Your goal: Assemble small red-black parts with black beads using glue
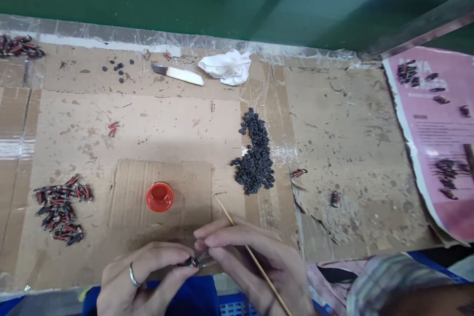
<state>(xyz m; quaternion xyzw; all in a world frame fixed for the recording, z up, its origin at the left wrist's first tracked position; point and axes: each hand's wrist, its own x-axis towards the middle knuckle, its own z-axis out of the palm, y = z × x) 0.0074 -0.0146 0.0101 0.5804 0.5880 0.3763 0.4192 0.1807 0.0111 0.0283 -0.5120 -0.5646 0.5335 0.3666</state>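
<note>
My left hand (138, 276), with a ring on one finger, pinches a small dark component (191, 261) between thumb and fingertips near the table's front edge. Close beside it, my right hand (259, 261) has a thin wooden stick (224, 210) running through its fingers, the tip pointing up and left. The right fingertips are bunched beside the component; whether they touch it I cannot tell. Beyond my hands, a small red cup (159, 207) rests on a cardboard piece (196, 187). A heap of small black discs (255, 163) lies past the stick's tip.
Red-and-black components (61, 210) are piled at left, with more (20, 47) in the far corner. A knife (181, 75) and a crumpled white cloth (227, 68) lie at the back. Components rest on a pink sheet (422, 123) at right. Another person's sleeve (374, 276) shows lower right.
</note>
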